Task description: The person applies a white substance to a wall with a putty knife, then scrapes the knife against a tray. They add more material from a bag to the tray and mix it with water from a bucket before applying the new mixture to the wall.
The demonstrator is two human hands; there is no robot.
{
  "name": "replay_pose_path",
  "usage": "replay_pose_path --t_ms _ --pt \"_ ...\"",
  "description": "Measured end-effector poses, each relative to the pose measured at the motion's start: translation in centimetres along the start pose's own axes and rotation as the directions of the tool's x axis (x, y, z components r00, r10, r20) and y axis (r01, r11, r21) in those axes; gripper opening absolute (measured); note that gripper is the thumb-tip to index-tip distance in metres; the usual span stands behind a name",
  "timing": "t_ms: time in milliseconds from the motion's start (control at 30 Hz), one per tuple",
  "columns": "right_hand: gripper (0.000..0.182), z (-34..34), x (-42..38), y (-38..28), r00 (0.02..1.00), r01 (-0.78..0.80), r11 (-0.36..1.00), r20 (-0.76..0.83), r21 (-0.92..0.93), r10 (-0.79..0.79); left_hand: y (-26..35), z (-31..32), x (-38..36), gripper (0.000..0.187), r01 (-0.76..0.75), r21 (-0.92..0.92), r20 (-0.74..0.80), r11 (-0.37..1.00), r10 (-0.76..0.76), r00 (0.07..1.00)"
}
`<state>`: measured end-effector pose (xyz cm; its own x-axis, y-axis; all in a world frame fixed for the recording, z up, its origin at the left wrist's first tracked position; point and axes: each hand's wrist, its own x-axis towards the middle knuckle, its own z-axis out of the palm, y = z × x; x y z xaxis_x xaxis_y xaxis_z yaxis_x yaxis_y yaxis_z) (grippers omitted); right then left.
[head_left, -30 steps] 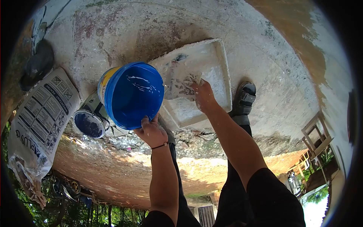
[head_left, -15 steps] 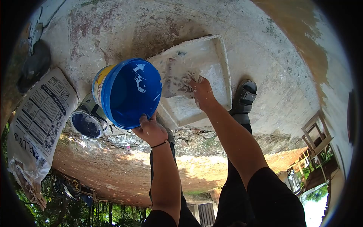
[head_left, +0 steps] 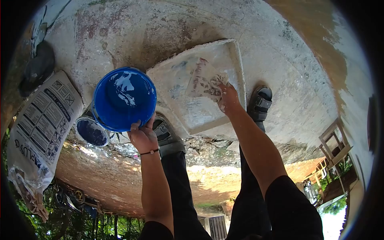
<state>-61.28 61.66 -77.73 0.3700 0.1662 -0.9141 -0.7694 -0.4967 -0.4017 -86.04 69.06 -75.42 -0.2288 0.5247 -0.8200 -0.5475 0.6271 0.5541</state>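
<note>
Your left hand [head_left: 143,137] grips the blue bucket [head_left: 125,100] by its rim, left of frame centre; right hand [head_left: 229,98] holds a smeared flat scraper [head_left: 202,83] over the tray [head_left: 200,115], upper centre. Bucket could twist loose: one-handed rim grip. Smears might make the scraper slip.

Tray [head_left: 204,114] on floor [head_left: 292,84]. Left of it, bucket [head_left: 120,106] in left hand [head_left: 144,138]; over it, scraper [head_left: 202,82] in right hand [head_left: 229,98]. Pail [head_left: 92,132] partly behind bucket; sack [head_left: 44,116] left of pail. Right sandal [head_left: 261,103] right of tray.

Stained concrete flr [head_left: 298,96], sunlit grnd [head_left: 216,176], trees [head_left: 128,227] btm L, poss. wooden chair [head_left: 340,155] R
</note>
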Motion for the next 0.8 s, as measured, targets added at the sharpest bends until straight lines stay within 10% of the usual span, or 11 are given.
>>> replay_pose_path --t_ms 600,667,800 --pt "0.031 -2.7 -1.3 -0.5 0.998 0.04 0.995 0.043 0.092 -0.044 0.8 -3.8 5.4 0.056 0.281 0.027 0.288 0.959 -0.277 0.917" --pt "0.032 -1.9 -1.9 -1.2 0.992 0.086 0.976 -0.078 -0.199 -0.104 0.7 -3.5 3.4 0.065 0.343 0.01 0.384 0.939 -0.32 0.866" --pt "0.031 -0.9 -2.9 -2.6 0.947 0.233 0.679 0.003 -0.696 -0.322 -6.9 -5.9 1.6 0.051 0.147 0.604 0.237 0.783 -0.353 0.905"
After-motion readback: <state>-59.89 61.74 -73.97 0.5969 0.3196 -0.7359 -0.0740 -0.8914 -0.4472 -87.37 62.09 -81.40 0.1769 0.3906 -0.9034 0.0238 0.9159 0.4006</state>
